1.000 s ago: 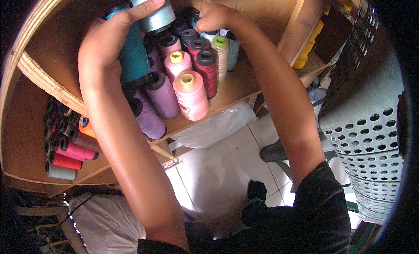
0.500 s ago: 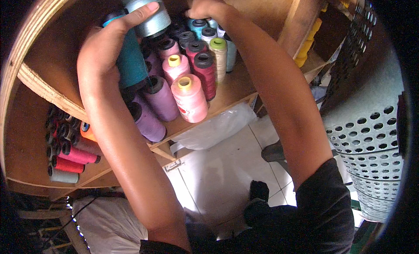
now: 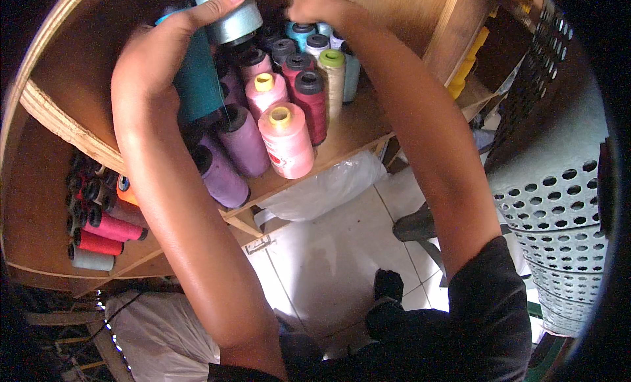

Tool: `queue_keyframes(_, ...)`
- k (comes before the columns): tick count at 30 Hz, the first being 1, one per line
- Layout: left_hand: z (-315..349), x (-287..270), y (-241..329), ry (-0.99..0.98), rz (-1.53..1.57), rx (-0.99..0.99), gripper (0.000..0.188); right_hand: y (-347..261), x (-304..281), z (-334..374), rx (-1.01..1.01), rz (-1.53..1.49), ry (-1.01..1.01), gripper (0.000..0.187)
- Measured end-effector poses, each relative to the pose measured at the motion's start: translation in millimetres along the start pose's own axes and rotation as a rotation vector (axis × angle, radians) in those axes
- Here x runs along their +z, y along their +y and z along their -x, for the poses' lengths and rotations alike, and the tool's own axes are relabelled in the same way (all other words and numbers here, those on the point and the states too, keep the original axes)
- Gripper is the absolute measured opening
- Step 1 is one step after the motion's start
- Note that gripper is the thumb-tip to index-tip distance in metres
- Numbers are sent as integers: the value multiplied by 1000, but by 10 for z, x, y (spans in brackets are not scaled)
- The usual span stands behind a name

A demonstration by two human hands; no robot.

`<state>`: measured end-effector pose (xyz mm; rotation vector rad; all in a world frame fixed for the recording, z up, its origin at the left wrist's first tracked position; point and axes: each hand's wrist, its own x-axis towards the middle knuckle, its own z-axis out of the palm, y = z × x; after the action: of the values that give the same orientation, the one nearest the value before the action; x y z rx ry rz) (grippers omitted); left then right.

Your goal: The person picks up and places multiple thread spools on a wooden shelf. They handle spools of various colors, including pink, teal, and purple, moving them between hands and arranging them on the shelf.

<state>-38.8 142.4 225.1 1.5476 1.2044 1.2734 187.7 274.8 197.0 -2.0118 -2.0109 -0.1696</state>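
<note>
My left hand grips two thread spools at the back left of a wooden shelf. One is a large teal thread spool, the other a pale blue thread spool under my thumb. A fine loose thread hangs beside the teal one. At the top edge, my right hand reaches behind the standing spools with curled fingers; whatever they hold is hidden. Between my arms stand a pink spool with a yellow core, purple spools, a dark red spool and a cream spool with a green top.
More spools, red, pink and grey, lie in a lower compartment at left. Clear plastic hangs below the shelf edge. A grey perforated panel stands at right. A wrapped bundle sits at lower left, above the tiled floor.
The pale blue spool has come down slightly and a little right, with my left hand still around it. My right hand has shifted slightly upward in view. The standing spools look unmoved.
</note>
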Motion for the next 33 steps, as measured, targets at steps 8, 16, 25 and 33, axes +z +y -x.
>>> queue_keyframes(8, 13, 61, 35, 25, 0, 19, 49, 492, -243, 1565, 92, -503, 695, 32)
queue_keyframes(16, 50, 140, 67, 41, -12, 14, 49, 499, 471, 2053, -1, -576, 667, 31)
queue_keyframes(25, 134, 157, 93, 83, -37, 8, 50, 407, 426, 2105, -13, -554, 753, 43)
queue_keyframes(33, 153, 207, 133, 84, -56, -12, 51, 515, 557, 2061, -3, -647, 706, 46)
